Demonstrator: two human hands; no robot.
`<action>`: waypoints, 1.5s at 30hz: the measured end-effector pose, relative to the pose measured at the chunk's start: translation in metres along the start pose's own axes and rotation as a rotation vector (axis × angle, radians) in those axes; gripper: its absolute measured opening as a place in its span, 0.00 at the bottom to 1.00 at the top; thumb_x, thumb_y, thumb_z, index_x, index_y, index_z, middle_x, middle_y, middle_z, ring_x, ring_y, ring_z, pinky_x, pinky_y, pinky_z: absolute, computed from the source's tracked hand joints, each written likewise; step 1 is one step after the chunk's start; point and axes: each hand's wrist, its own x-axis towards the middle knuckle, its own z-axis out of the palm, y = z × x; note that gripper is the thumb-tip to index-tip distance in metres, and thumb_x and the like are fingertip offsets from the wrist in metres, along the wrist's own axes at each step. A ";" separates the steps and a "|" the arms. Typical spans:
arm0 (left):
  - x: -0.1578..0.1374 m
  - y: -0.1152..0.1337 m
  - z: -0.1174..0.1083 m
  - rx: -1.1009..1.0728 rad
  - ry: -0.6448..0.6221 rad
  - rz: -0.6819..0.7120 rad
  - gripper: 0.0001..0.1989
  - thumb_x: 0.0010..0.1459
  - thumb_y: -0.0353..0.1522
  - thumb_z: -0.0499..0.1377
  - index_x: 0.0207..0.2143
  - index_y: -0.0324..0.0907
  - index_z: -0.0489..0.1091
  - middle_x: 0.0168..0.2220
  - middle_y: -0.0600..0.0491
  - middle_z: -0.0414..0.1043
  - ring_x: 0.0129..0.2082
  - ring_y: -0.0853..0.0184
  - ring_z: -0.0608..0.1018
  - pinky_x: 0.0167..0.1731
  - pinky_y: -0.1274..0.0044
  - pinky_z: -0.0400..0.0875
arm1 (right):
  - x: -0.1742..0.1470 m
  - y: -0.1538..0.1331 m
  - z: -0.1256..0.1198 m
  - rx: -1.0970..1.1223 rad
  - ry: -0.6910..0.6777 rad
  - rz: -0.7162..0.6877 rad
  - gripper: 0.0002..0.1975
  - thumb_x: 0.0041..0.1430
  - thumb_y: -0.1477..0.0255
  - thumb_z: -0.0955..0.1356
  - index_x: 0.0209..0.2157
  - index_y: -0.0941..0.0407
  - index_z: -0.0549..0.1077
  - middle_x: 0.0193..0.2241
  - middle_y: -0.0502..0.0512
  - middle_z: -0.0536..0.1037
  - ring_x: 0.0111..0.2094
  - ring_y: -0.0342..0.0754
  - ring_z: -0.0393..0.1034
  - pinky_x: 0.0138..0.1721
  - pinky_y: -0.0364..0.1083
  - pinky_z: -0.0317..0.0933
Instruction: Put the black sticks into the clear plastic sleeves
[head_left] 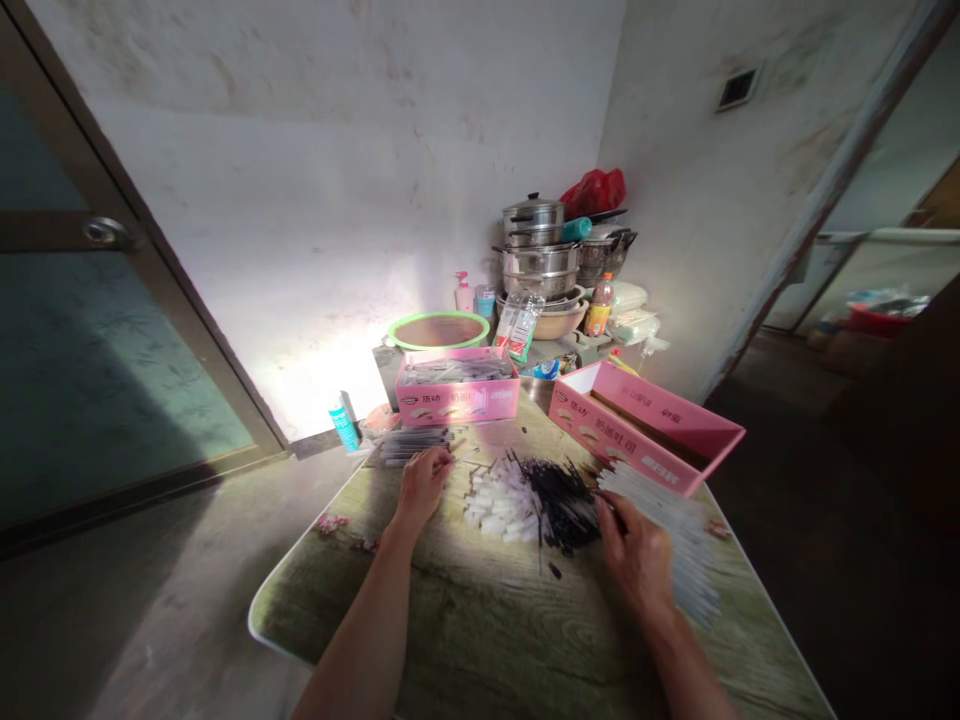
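Note:
My left hand is closed in a pinch near the far left part of the table. Just beyond its fingers lies a row of thin grey sticks; whatever is between the fingertips is too small to make out. My right hand is pinched on a thin black piece at the right edge of a pile of black sticks. Left of that pile lies a heap of short white pieces. Long, clear whitish tubes are spread in a layer beside and partly behind my right hand.
A pink box full of grey sticks stands at the table's far edge. Another pink box, with its brown bottom showing, sits to the right. Behind are stacked steel pots, a green-rimmed basin and a bottle. A blue can is left of the table.

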 end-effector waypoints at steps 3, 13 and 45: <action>-0.004 0.023 0.011 -0.176 -0.077 0.112 0.05 0.56 0.31 0.57 0.34 0.43 0.74 0.33 0.52 0.76 0.37 0.63 0.76 0.42 0.73 0.67 | -0.004 -0.019 0.008 0.276 -0.190 0.025 0.20 0.64 0.59 0.61 0.36 0.58 0.77 0.25 0.56 0.78 0.25 0.49 0.72 0.30 0.44 0.62; -0.024 0.079 0.032 -0.194 -0.355 0.327 0.05 0.58 0.31 0.59 0.34 0.44 0.75 0.34 0.52 0.77 0.39 0.63 0.76 0.44 0.72 0.65 | -0.006 -0.030 0.013 0.749 -0.511 0.296 0.22 0.61 0.54 0.62 0.25 0.57 0.70 0.13 0.45 0.67 0.12 0.39 0.56 0.16 0.39 0.49; -0.010 0.031 0.041 -0.553 -0.204 -0.029 0.11 0.49 0.29 0.62 0.37 0.38 0.76 0.36 0.47 0.79 0.35 0.64 0.80 0.38 0.75 0.74 | 0.002 -0.020 0.011 1.118 -0.402 0.635 0.16 0.52 0.60 0.69 0.22 0.58 0.69 0.09 0.46 0.67 0.08 0.38 0.56 0.09 0.37 0.43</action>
